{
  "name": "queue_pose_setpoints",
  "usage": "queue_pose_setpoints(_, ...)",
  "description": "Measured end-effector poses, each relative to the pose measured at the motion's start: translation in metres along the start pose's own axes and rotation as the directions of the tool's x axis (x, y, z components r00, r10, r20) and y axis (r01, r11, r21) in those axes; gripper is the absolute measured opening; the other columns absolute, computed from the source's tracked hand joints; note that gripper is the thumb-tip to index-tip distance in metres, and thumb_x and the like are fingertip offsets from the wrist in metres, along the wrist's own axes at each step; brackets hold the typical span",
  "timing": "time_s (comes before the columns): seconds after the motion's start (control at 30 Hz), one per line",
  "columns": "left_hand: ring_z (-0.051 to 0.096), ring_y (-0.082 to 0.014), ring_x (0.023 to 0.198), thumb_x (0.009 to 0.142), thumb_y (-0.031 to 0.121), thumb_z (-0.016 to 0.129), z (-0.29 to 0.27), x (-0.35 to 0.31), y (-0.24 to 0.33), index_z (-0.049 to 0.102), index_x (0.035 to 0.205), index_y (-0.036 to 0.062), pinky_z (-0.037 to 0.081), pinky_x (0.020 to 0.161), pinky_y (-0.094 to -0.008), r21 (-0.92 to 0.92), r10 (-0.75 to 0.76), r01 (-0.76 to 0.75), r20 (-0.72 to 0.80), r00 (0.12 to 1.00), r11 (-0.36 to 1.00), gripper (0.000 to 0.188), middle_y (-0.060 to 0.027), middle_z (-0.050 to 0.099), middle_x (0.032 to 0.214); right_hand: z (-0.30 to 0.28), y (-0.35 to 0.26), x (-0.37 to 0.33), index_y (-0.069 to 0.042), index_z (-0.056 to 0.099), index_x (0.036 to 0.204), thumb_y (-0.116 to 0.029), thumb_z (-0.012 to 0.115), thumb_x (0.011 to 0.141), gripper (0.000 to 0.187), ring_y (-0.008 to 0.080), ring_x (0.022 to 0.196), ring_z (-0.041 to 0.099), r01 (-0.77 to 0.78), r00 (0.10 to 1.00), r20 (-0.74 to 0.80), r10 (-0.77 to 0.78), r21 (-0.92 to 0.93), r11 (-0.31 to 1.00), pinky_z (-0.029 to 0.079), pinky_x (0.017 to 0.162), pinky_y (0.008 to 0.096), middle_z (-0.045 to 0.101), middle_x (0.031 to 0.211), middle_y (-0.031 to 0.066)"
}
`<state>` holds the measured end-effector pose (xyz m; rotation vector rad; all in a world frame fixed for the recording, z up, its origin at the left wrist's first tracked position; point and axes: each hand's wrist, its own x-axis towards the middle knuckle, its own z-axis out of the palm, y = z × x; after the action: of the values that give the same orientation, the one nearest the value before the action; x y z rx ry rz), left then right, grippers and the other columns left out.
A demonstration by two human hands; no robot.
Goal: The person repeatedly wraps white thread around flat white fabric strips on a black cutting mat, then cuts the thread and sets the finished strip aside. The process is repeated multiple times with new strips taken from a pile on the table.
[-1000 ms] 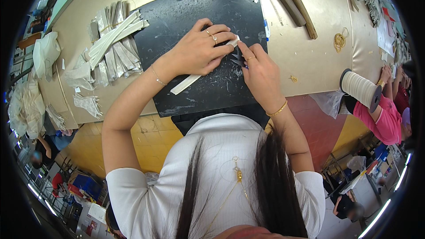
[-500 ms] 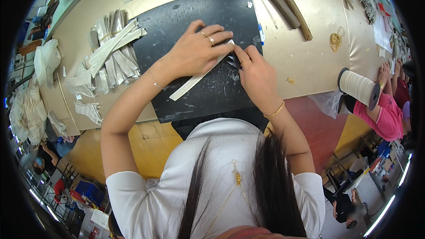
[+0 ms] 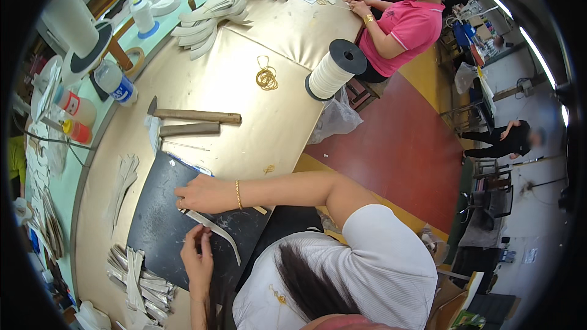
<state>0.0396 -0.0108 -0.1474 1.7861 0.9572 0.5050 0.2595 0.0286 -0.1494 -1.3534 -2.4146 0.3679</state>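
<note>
**Both hands on a pale strip over the black mat**

We see the right hand (image 3: 205, 194), a thin gold bangle at its wrist, lying flat on the black rectangular work mat (image 3: 162, 226), its fingers pressing one end of a narrow, curved, pale strip of material (image 3: 215, 233). The left hand (image 3: 197, 261) meets the same strip from below, its grip narrow, fingertips pinched on the strip's edge. The strip lies across the mat, near the front edge of the tan desk (image 3: 244, 95). Just left of the mat sits a stack of pale cut strips (image 3: 137, 281). Beyond the mat lie two wooden-handled hammers (image 3: 192, 121), and farther off stands a large spool of white cord (image 3: 333, 70) beside a seated person in a pink shirt (image 3: 403, 24).
</note>
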Motion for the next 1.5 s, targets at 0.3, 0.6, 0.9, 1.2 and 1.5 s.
queue_pose_setpoints(0.3,0.05,-0.035,0.135,0.089,0.008,0.067,-0.045,0.041,-0.019,0.06,0.131,0.001,0.035,0.115,-0.0505,0.598,0.402,-0.45,0.223,0.888,0.663,0.043,-0.0171,0.056,0.141,0.013,-0.004,0.001,-0.007,0.065,0.108,-0.011,0.064,0.087,0.022,0.0324,0.087,0.07,-0.172,0.98,-0.058,0.188,0.207,0.963,0.055,0.074,0.0438,0.064,0.101,0.0113)
queue_pose_setpoints(0.6,0.052,-0.0311,0.132,0.088,0.015,0.071,-0.047,0.039,-0.028,0.062,0.128,0.006,0.034,0.113,-0.0538,0.755,0.448,-0.433,0.207,0.87,0.492,0.042,-0.01,0.061,0.138,-0.035,-0.013,-0.045,-0.004,0.057,0.116,-0.021,0.07,0.092,0.032,0.0238,0.07,0.071,-0.565,0.825,0.392,0.408,0.587,0.579,0.055,0.067,0.0378,0.071,0.084,0.0116)
queue_pose_setpoints(0.9,0.054,-0.0281,0.128,0.087,0.021,0.073,-0.052,0.036,-0.032,0.065,0.124,0.0083,0.034,0.109,-0.0522,0.811,0.457,-0.33,0.088,0.885,0.483,0.039,-0.0073,0.063,0.134,-0.051,0.021,-0.142,-0.003,0.068,0.093,-0.025,0.065,0.098,0.023,0.0162,0.061,0.068,-0.688,0.721,0.497,0.482,0.436,0.58,0.052,0.061,0.0317,0.068,0.07,0.007)
queue_pose_setpoints(1.2,0.054,-0.0292,0.127,0.093,0.027,0.07,-0.053,0.015,-0.041,0.063,0.128,0.0064,0.032,0.11,-0.0508,0.875,0.288,0.096,-0.258,0.922,0.475,0.041,-0.0103,0.062,0.134,-0.113,0.015,0.004,-0.007,0.072,0.091,-0.026,0.072,0.089,0.02,0.032,0.081,0.071,-0.36,0.932,0.017,0.361,0.143,0.922,0.054,0.073,0.0446,0.071,0.078,0.0141)
queue_pose_setpoints(1.5,0.053,-0.0333,0.124,0.092,0.031,0.071,-0.014,-0.056,0.011,0.062,0.129,0.0023,0.035,0.106,-0.0503,0.716,0.033,0.336,-0.448,0.894,0.612,0.047,-0.0165,0.058,0.132,-0.044,0.004,0.041,-0.013,0.076,0.103,-0.017,0.071,0.089,0.016,0.0246,0.101,0.067,-0.323,0.93,-0.228,0.287,-0.144,0.935,0.057,0.084,0.0378,0.068,0.118,0.0064)
